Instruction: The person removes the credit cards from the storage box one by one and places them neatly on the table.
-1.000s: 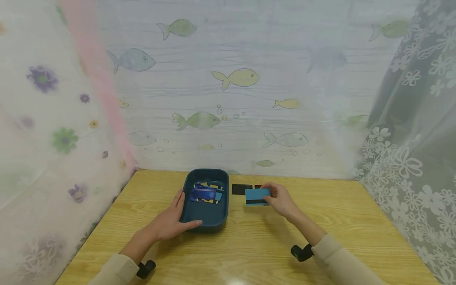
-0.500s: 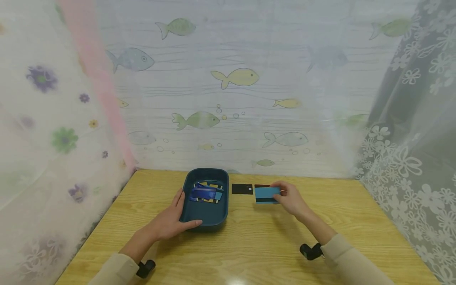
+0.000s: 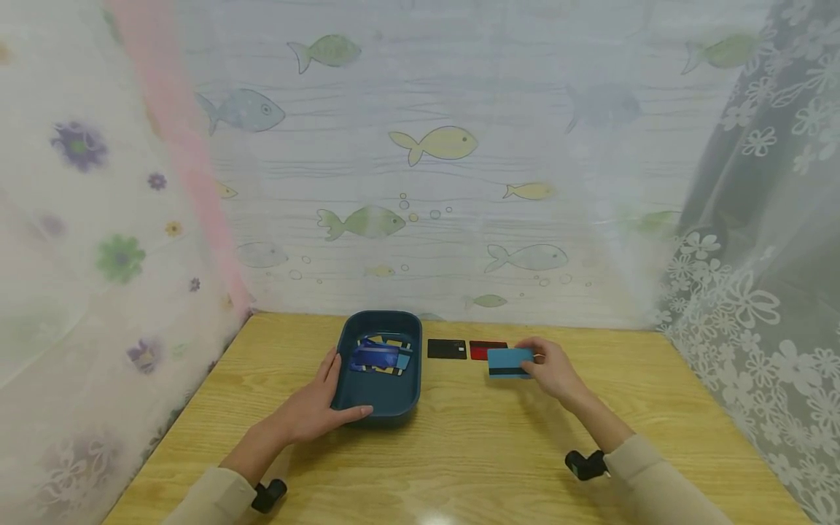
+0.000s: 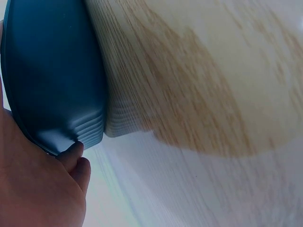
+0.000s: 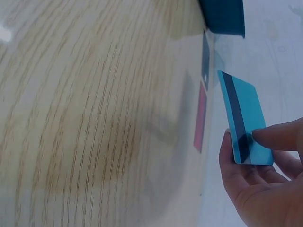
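Two beige sleeves (image 3: 216, 492) are stretching over the wood-grain desk (image 3: 459, 459), a small black device sitting by each wrist. Ahead of its sleeve, the left hand (image 3: 308, 408) is lying spread against a dark blue tray (image 3: 383, 395), the fingers running along the outer side wall and the thumb reaching across the near rim. Beyond that thumb, inside the tray, a loose pile of cards (image 3: 378, 355) is lying, a dark blue one showing on top. Over on the other side, the right hand (image 3: 551, 372) is pinching a light blue card (image 3: 507, 357) between thumb and fingers, holding it raised off the desk. Just beyond and left of those fingertips, a red card (image 3: 477, 354) is lying flat, partly hidden; farther left of the hand, toward the tray, a black card (image 3: 445, 349) is resting. Past both hands, a fish-printed curtain (image 3: 446, 219) is hanging.
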Motion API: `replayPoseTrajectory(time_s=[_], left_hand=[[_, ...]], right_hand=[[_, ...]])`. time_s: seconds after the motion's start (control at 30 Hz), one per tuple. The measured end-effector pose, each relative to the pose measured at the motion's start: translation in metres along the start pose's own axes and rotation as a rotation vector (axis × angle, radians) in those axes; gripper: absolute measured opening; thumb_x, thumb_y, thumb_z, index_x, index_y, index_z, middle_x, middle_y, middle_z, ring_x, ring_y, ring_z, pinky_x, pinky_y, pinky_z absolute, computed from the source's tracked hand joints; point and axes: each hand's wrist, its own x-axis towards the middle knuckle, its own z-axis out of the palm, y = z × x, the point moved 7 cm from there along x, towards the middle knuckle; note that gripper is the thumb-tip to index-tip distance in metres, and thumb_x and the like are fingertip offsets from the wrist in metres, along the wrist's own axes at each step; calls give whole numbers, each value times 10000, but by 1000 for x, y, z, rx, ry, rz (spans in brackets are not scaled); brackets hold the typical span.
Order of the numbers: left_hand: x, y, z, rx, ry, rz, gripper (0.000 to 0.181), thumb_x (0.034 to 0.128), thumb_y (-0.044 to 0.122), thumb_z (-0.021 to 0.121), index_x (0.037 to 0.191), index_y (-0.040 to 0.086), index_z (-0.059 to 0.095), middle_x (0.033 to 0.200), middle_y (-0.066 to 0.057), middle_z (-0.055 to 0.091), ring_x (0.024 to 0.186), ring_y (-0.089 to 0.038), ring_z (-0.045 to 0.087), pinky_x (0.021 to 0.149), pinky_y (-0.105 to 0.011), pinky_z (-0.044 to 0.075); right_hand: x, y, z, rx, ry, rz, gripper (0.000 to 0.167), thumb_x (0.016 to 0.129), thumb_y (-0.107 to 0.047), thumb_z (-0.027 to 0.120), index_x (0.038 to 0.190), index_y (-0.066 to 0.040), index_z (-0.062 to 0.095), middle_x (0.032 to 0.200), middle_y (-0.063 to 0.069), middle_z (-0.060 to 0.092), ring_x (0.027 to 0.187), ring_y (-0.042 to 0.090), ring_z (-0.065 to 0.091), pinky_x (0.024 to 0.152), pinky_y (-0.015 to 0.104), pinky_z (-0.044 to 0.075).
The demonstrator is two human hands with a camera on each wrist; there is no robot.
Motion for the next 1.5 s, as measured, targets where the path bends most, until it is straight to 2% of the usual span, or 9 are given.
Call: replayPoseTrajectory(time_s=[0.27,0.5,0.63,0.9,1.2,1.5], left_hand=[[-1,1,-1,4,0,-4,1314,800,849,597,1647,68,-34,1720,-107,-95,1372,-449,481,1052,-598,437],[-1,1,-1,4,1,-6,1303,809,835,605,1647,72,-39,1720,-110,-93,1388,-449,463,1059,-599,431],[-1,0,-1,7,0,-4,1315,801,850,594,1646,68,-40,1719,-115,-89,1391,-450,458,1061,-601,429],[0,0,-1,3,0,3,1309,805,848,591,1646,66,-38,1719,-112,-94,1399,-449,451,1062,-601,428],[0,1,-3,0,3,-2,1308,807,841,600,1647,71,-42,1719,-107,-103,1384,-450,467,1057,-595,436],[-1,0,-1,-11,4,-8,1303,809,832,609,1649,77,-41,1720,-116,-83,1393,-449,456,1054,-598,436]], right_hand=[[1,11,-11,-9,7,26,349,998,35,580,1344,80,573,1392,329,531,1198,472,580,847,415,551],[2,18,-20,-40,8,43,375,1005,13,578,1373,83,549,1408,338,514,1209,483,564,851,432,554],[3,21,-27,-62,15,34,382,1001,16,579,1373,97,541,1395,355,509,1184,486,568,839,453,553],[8,32,-35,-87,34,53,383,1002,14,574,1375,91,538,1435,371,462,1263,548,480,908,531,528],[18,42,-39,-72,48,65,361,999,26,553,1353,102,548,1378,363,502,1209,507,531,801,401,538],[29,52,-38,-99,53,71,374,994,20,541,1361,94,546,1402,359,483,1191,497,539,811,429,539]])
